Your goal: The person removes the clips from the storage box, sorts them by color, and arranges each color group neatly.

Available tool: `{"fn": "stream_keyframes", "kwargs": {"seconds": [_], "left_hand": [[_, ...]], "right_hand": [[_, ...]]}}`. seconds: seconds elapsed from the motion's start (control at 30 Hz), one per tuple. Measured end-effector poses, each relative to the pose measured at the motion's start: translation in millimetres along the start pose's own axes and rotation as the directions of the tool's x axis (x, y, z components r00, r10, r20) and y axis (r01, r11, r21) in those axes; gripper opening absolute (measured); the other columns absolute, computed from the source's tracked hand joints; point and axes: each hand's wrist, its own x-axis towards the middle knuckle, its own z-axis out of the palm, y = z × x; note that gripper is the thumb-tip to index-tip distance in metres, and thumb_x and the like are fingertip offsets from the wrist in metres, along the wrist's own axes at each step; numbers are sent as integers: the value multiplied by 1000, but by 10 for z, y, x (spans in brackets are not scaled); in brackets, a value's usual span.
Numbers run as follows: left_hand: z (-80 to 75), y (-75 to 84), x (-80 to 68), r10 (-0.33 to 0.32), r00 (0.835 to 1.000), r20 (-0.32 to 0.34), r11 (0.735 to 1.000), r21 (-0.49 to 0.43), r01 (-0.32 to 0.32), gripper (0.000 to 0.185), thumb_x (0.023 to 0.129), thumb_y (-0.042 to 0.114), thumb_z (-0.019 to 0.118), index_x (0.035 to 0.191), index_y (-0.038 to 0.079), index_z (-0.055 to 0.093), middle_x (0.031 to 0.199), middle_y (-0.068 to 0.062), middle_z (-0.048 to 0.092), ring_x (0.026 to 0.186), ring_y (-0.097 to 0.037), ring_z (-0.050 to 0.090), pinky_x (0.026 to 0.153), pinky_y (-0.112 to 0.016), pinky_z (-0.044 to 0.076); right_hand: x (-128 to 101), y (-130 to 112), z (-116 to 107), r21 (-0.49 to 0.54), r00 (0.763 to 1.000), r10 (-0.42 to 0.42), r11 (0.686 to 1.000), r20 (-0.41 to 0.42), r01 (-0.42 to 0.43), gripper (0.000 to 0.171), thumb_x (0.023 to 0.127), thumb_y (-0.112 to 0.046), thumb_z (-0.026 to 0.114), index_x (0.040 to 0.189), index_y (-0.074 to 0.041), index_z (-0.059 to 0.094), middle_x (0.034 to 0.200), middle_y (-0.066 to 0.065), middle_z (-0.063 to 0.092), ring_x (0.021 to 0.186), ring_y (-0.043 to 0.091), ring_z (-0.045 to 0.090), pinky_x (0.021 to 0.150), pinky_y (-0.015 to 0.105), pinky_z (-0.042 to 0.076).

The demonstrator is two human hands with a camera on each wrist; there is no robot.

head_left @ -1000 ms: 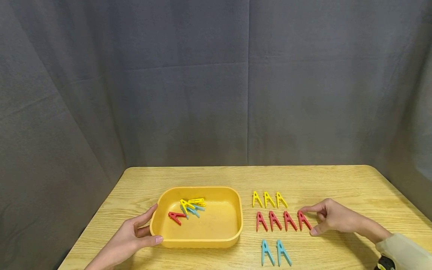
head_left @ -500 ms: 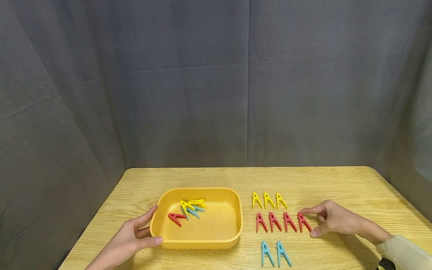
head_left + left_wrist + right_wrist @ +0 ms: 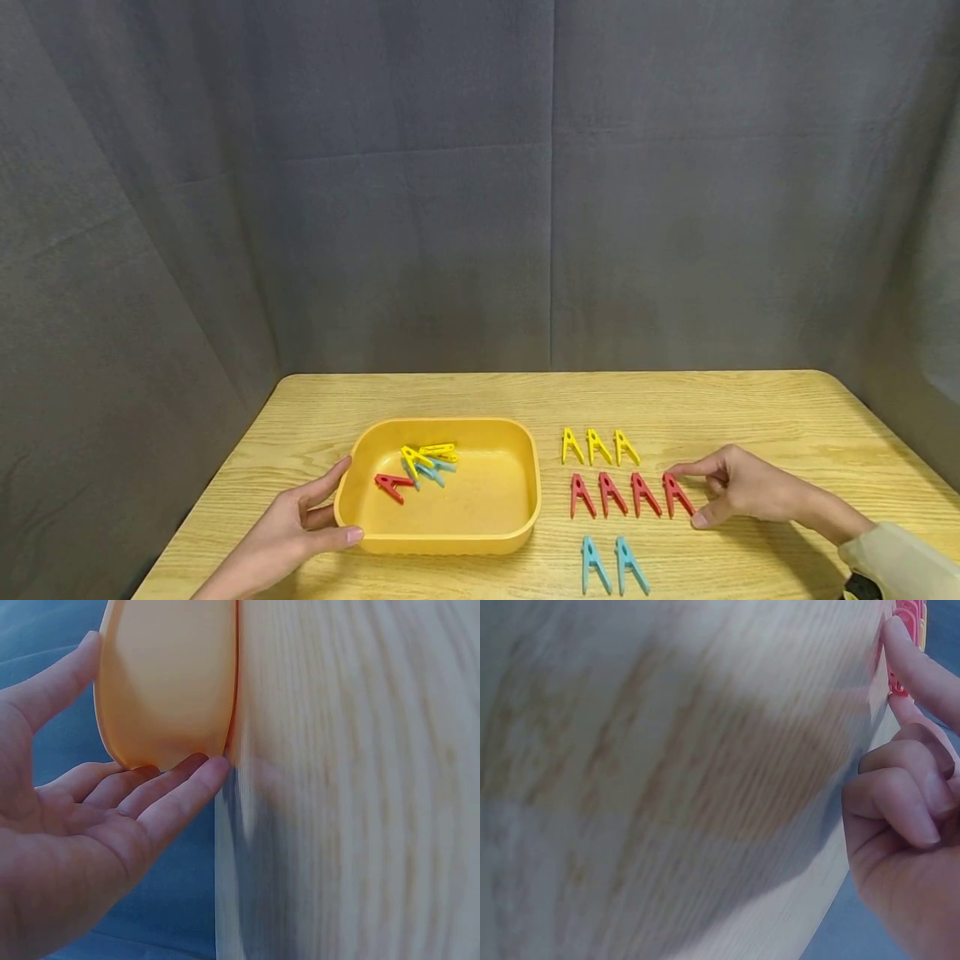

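Our right grip [image 3: 753, 483] pinches the end red clip [image 3: 682, 495] at lower right.
Our left grip [image 3: 288, 525] holds the tub [image 3: 450, 545], lower centre, by its left end; mixed clips [image 3: 385, 481] lie inside, on the left.

Wood-grain table [image 3: 750, 404] and grey curtain [image 3: 420, 217] before me
I see the table's far corners rounded; the curtain, creased, hangs beyond the far edge and down the left and right sides.
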Motion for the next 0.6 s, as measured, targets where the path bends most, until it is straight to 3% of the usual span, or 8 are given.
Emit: {"fn": "stream_keyframes", "kwargs": {"seconds": [0.4,0.5,0.6], "left_hand": [[-12,-8,-11,14,1000,14,1000,-15,-14,97,95,4,79,165,-7,12,169,-32,10,138,-47,50,94,-38,59],[-14,-8,-11,11,1000,18,1000,-20,-11,97,95,5,78,165,-6,12,169,-32,10,138,-46,50,94,-39,59],[-13,-5,-11,10,1000,22,1000,-22,-10,97,95,5,78,165,-5,12,169,-32,10,138,-46,51,95,-39,59]], "right_hand": [[-30,-38,16,-29,998,54,998,-43,-56,67,89,1,82,141,24,48,59,17,21,52,9,18,43,32,17],[-38,-134,18,-92,992,89,991,-93,-97,69,88,-4,84,142,23,49,58,5,20,53,7,19,44,30,20],[-7,-273,29,-226,982,99,965,-159,-134,68,87,-11,87,140,19,56,60,-9,24,54,4,20,48,27,28]]}}
